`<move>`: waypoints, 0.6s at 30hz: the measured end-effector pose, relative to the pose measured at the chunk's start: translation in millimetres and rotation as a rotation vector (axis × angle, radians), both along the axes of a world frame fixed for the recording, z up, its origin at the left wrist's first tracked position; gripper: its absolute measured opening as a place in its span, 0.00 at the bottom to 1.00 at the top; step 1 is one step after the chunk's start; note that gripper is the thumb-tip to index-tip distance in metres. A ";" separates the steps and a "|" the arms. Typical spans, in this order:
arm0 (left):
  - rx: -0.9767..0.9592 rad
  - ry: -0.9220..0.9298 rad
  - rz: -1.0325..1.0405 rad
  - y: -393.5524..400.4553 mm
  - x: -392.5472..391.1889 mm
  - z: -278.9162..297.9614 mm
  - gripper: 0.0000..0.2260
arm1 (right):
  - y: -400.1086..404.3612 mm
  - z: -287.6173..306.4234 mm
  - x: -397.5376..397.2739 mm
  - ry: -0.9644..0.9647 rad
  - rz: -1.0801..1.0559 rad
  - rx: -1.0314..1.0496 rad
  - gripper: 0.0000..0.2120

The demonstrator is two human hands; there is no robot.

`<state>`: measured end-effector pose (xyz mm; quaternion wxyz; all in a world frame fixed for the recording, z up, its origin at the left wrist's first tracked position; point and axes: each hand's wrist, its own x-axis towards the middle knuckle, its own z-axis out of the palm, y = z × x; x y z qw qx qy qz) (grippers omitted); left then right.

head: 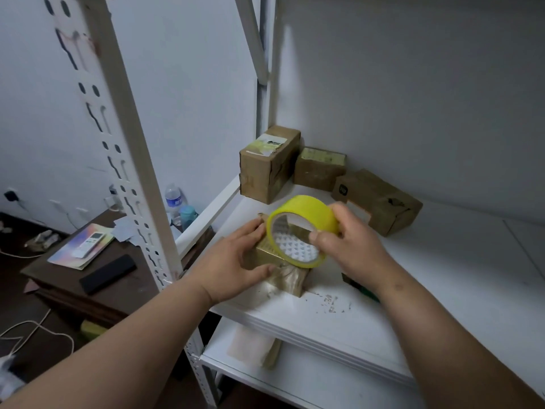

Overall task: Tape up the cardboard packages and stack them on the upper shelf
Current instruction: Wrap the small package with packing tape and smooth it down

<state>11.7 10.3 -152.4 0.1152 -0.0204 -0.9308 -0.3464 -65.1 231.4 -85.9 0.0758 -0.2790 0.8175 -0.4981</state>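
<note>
While a dark side table (73, 278) at far left carries a remote control (88, 245) on a colourful booklet (66, 255) and a black case (107, 273), two bottles (178, 208) stand behind the white rack post (129, 160). Right of the post, the left hand (236, 261) rests on a small cardboard package (280, 270) near the front edge of the white shelf (442, 290), fingers nearly straight along its top and thumb against its near side. Directly over that package, the right hand (345, 243) grips a yellow tape roll (300, 228), thumb inside the core and fingers curled over the rim. Behind them, three more cardboard packages (268, 166) sit toward the back corner, the rightmost lying at an angle.
</note>
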 end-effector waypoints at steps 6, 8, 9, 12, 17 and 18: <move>0.027 -0.045 0.091 6.6 -0.5 5.0 0.38 | 71.7 -8.3 -12.5 -0.001 -0.162 0.139 0.27; 0.065 -0.035 0.122 11.4 -2.0 6.0 0.37 | 78.7 -28.9 -8.8 -0.039 -0.138 0.215 0.28; 0.094 -0.019 0.145 14.5 -2.4 5.4 0.38 | 78.0 -37.8 -6.9 -0.047 -0.110 0.227 0.26; 0.178 0.038 0.227 25.4 -3.3 1.7 0.39 | 70.1 -48.7 -6.8 -0.038 -0.090 0.263 0.23; 0.148 0.085 0.276 39.9 -12.5 -5.9 0.48 | 42.6 -45.0 -4.8 0.034 -0.099 0.322 0.28; 0.155 0.080 0.287 40.6 -13.6 -5.4 0.49 | 37.0 -40.5 -3.0 0.026 -0.100 0.308 0.28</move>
